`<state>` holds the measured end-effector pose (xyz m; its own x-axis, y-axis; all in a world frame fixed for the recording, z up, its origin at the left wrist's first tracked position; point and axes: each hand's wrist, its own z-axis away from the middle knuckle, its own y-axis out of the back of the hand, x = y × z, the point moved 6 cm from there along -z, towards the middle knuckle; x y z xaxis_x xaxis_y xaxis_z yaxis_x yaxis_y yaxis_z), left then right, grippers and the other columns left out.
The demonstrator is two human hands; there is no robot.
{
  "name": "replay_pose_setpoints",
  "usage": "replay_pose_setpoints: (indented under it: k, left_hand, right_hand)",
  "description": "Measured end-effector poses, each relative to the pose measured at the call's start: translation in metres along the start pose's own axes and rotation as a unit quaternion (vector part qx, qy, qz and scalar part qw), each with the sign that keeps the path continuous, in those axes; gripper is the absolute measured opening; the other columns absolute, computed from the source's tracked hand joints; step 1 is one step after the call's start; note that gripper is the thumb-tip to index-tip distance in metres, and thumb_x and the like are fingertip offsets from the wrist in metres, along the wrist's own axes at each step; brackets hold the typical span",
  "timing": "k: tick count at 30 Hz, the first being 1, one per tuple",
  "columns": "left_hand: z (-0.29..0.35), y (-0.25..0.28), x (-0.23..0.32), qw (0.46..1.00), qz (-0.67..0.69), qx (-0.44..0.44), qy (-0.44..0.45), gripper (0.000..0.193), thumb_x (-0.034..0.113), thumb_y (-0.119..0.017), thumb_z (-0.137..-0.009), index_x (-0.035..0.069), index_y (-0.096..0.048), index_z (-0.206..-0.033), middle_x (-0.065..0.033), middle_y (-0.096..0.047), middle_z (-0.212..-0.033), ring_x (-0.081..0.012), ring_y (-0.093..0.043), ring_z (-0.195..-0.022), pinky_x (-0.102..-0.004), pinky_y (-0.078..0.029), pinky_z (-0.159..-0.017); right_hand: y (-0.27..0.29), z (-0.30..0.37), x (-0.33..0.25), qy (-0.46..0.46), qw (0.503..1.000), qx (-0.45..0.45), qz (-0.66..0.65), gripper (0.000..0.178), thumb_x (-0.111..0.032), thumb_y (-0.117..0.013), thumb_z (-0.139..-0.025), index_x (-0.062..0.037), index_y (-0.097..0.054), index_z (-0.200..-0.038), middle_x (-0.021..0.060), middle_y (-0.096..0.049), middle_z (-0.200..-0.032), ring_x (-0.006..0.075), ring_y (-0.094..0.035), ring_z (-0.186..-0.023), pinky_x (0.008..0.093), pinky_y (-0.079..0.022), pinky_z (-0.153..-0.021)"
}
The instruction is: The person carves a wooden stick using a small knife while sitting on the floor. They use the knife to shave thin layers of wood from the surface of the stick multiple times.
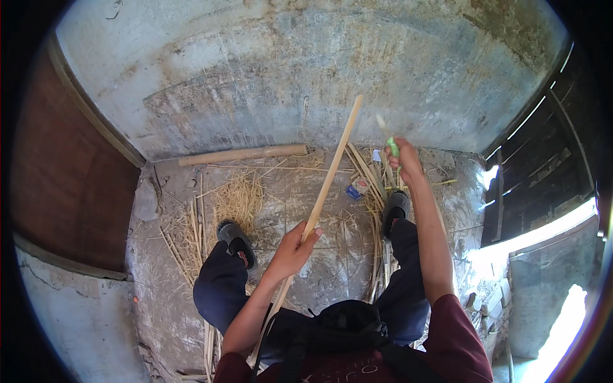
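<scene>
A long, pale bamboo strip [334, 167] slants from my lap up toward the far wall. My left hand [294, 251] is closed around its lower part, with the thumb lying along it. To the right, my right hand [406, 159] is raised and grips a knife [393, 145] by its light green handle. The knife's blade points up and is smeared by motion. It stands apart from the strip, a little to the right of the strip's far end.
Pale shavings [238, 203] lie heaped by my left shoe [237, 244]. Loose strips [372, 177] lie by my right shoe [395, 214], near a small blue and red packet [357, 187]. A bamboo pole [242, 155] rests along the stained wall [268, 76]. A brown door panel [76, 166] stands left.
</scene>
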<state>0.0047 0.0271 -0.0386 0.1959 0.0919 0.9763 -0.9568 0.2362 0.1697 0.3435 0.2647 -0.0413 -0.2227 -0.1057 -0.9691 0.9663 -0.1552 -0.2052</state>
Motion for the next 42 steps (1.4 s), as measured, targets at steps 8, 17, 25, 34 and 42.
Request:
replay_pose_setpoints:
  k: [8,17,25,34,42]
  left_hand:
    - [-0.005,0.001,0.005,0.984,-0.131,0.074,-0.093,0.036,0.032,-0.069,-0.108,-0.001,-0.058,-0.102,-0.0126,-0.051,-0.062,-0.0224,-0.052,-0.052,-0.0423,-0.04,-0.052]
    - [-0.012,-0.014,-0.016,0.969,-0.232,0.078,-0.043,0.04,0.032,-0.067,-0.108,-0.005,-0.051,-0.114,-0.0276,-0.061,-0.064,-0.0518,-0.066,-0.064,-0.0583,-0.046,-0.057]
    - [-0.03,0.016,-0.047,0.94,-0.313,0.138,0.019,0.036,0.033,-0.06,-0.11,-0.001,-0.049,-0.111,-0.0304,-0.07,-0.075,-0.0561,-0.069,-0.075,-0.0639,-0.053,-0.065]
    - [-0.027,-0.015,-0.011,0.964,-0.249,0.085,-0.036,0.038,0.033,-0.064,-0.109,-0.002,-0.049,-0.107,-0.0284,-0.064,-0.065,-0.0538,-0.066,-0.064,-0.0607,-0.048,-0.055]
    - [-0.024,-0.011,-0.009,0.997,-0.069,0.035,0.012,0.038,0.035,-0.063,-0.111,-0.002,-0.058,-0.108,-0.0122,-0.064,-0.065,-0.0199,-0.068,-0.058,-0.0398,-0.05,-0.052]
  right_hand:
    - [-0.067,0.048,0.052,-0.231,0.954,-0.18,-0.071,0.021,-0.022,-0.046,-0.115,-0.0033,-0.052,-0.122,0.0028,-0.062,-0.086,0.0062,-0.044,-0.054,0.0223,-0.037,-0.043]
    - [-0.074,0.063,0.044,-0.302,0.915,-0.2,-0.176,0.015,-0.02,-0.048,-0.116,-0.0087,-0.047,-0.106,-0.0006,-0.054,-0.081,0.0047,-0.04,-0.054,0.0219,-0.035,-0.042]
    - [-0.049,0.068,-0.017,-0.149,0.936,-0.227,-0.224,0.013,-0.02,-0.048,-0.115,-0.0095,-0.05,-0.107,-0.0017,-0.05,-0.075,0.0047,-0.039,-0.052,0.0223,-0.033,-0.044]
    - [-0.014,0.054,0.031,0.061,0.667,-0.191,0.718,0.028,-0.024,-0.065,-0.1,-0.006,-0.063,-0.121,0.0217,-0.079,-0.094,0.0428,-0.077,-0.09,0.0534,-0.058,-0.085]
    - [-0.032,0.073,-0.011,0.093,0.821,-0.224,0.517,0.029,-0.022,-0.067,-0.097,-0.0078,-0.063,-0.121,0.0175,-0.077,-0.089,0.0364,-0.076,-0.086,0.0448,-0.056,-0.076]
